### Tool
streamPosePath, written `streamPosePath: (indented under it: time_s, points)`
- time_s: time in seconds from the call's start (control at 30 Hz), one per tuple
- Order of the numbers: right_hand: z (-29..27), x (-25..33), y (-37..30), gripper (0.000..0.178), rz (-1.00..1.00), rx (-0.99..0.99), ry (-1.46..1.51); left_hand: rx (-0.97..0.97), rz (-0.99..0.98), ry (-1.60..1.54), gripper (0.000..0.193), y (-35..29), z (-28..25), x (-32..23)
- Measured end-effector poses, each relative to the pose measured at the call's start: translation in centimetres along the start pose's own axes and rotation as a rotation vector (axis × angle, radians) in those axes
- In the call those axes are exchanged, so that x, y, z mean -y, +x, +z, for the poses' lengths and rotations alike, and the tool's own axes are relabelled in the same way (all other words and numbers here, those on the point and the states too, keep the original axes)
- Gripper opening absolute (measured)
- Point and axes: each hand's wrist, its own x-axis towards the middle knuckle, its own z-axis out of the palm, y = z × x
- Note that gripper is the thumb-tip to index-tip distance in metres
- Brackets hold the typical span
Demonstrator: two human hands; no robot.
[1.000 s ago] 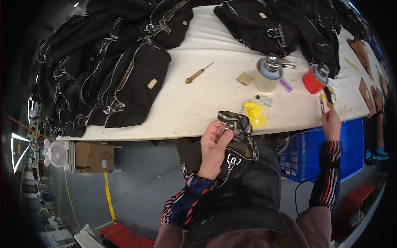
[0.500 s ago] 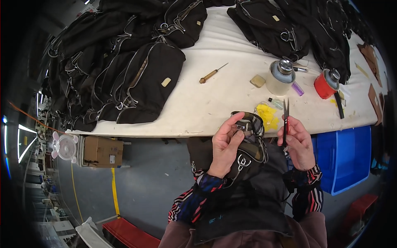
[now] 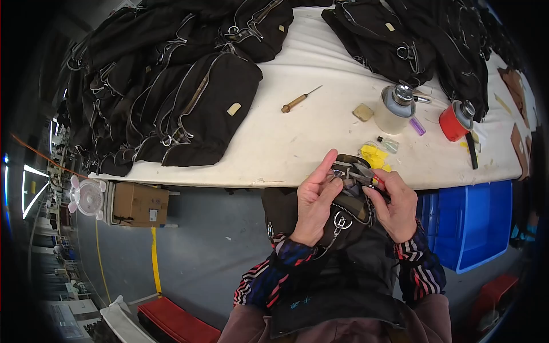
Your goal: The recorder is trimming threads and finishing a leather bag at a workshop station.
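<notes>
A black bag with a plaid lining and a metal zipper lies across my lap at the table's front edge. My left hand pinches the bag's opening between thumb and fingers, its index finger pointing up. In my right hand are small scissors with red handles, mostly covered by the fingers. Their blades reach into the lining close to my left thumb; the tips are hard to make out. Below the opening hangs a metal clasp on a short chain.
Black bags pile up at the left, more bags at the far right. A wooden-handled awl, a pale can, a red can and yellow scraps lie on the white table. Blue bins stand at the right.
My right hand has moved left and brought the scissors from upright beside the bag down to its opening. My left hand keeps its hold on the bag.
</notes>
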Motion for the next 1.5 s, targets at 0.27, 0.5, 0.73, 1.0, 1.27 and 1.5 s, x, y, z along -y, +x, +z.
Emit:
streamPosePath:
  time_s: [0.27,0.5,0.73,1.0,1.27,1.5]
  points:
    - [-0.1,0.1,0.3,0.031,-0.070,0.042,-0.105,-0.019,0.002,-0.031,0.051,0.0,0.2,0.3]
    - [-0.2,0.3,0.7,0.029,-0.053,0.083,-0.102,-0.013,0.056,-0.012,0.051,-0.1,0.0,0.8]
    - [0.0,-0.1,0.7,0.030,-0.057,0.056,-0.062,-0.003,0.054,-0.041,0.051,0.0,0.2,0.9]
    - [0.0,-0.6,0.6,0.030,-0.153,0.004,-0.092,-0.007,0.057,-0.031,0.051,-0.1,0.2,0.8]
    - [0.9,1.0,2.3,0.039,-0.232,0.036,0.077,-0.086,0.147,0.304,0.048,-0.1,0.4,2.1]
    - [2.7,0.1,3.6,0.017,-0.463,0.100,0.015,-0.115,0.161,0.291,0.052,0.0,-1.7,2.5]
